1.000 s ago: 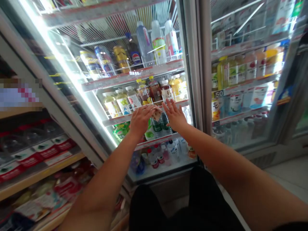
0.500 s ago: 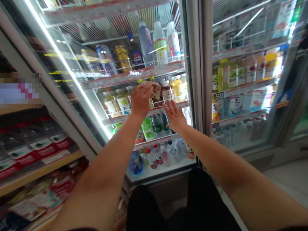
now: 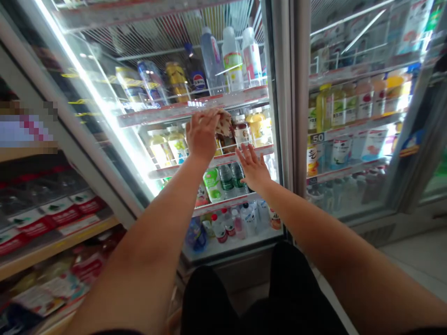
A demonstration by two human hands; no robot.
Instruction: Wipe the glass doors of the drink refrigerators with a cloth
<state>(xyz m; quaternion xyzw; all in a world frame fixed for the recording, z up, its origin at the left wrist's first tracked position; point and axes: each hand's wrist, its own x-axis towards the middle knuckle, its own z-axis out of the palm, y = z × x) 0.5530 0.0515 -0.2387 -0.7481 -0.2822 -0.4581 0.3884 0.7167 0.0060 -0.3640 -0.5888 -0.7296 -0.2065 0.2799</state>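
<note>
Two hands (image 3: 201, 137) (image 3: 257, 173) at the glass fridge door (image 3: 223, 158) — pale floor (image 3: 417, 253) rightward.

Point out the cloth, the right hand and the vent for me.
Cloth (image 3: 224, 123): head view, on its spotted fabric.
Right hand (image 3: 255, 171): head view, on the back of the hand.
Vent (image 3: 377, 235): head view, on its slatted face.

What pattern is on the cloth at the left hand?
The cloth is pale beige with darker brownish blotches, slightly blurred; it shows best in the head view.
</note>
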